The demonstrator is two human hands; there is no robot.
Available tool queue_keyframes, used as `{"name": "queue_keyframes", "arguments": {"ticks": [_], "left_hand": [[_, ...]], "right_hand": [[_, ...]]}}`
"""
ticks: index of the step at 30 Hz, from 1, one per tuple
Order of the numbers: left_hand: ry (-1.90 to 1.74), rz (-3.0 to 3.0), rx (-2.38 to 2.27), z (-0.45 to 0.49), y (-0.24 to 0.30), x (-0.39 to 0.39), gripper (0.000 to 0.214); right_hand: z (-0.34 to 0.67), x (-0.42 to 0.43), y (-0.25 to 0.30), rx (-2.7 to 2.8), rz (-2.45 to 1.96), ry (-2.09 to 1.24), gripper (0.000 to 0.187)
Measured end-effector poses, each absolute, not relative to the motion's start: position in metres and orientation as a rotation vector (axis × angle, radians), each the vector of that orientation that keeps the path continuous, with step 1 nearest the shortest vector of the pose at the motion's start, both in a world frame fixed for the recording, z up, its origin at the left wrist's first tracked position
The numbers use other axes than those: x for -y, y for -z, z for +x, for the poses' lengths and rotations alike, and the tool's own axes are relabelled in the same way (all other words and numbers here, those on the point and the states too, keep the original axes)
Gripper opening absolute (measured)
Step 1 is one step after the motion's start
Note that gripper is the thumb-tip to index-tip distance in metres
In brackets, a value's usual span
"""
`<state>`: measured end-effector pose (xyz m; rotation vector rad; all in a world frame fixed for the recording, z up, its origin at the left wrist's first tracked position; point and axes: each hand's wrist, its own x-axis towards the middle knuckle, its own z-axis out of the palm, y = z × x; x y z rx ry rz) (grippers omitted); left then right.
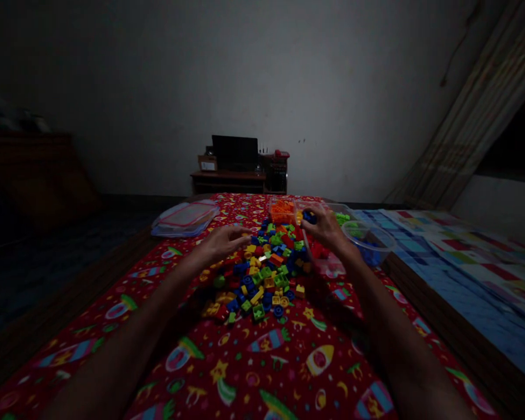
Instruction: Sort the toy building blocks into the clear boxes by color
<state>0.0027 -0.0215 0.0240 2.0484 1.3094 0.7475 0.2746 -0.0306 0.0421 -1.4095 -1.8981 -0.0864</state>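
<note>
A heap of small toy bricks (265,271) in blue, yellow, green, red and orange lies on a red rocket-print sheet (262,361). My left hand (223,240) rests at the heap's left edge, fingers curled together over the bricks; what they hold is hidden. My right hand (326,227) is raised at the heap's far right, pinching a blue brick (308,217) above clear plastic containers (332,233).
A container of orange bricks (282,211) stands behind the heap. A round clear bowl (370,240) with blue and green pieces sits at the right. Flat lids (184,219) lie at the left. A low desk with a monitor (235,154) stands by the wall.
</note>
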Motion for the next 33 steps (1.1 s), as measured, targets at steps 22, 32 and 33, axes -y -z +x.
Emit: {"name": "queue_keyframes", "arguments": {"ticks": [22,32,33], "left_hand": [[-0.094,2.522,-1.396,-0.006,-0.02,0.028,0.021],[-0.369,2.508,-1.458,-0.003,-0.024,0.027,0.036],[-0.394,2.52,-1.443,-0.002,-0.022,0.026,0.037]], "right_hand": [[0.4,0.038,-0.041,1.555,-2.227,0.209,0.046],[0.288,0.047,-0.06,1.958,-1.596,0.191,0.022],[0.276,0.048,-0.055,2.045,-1.563,0.152,0.02]]}}
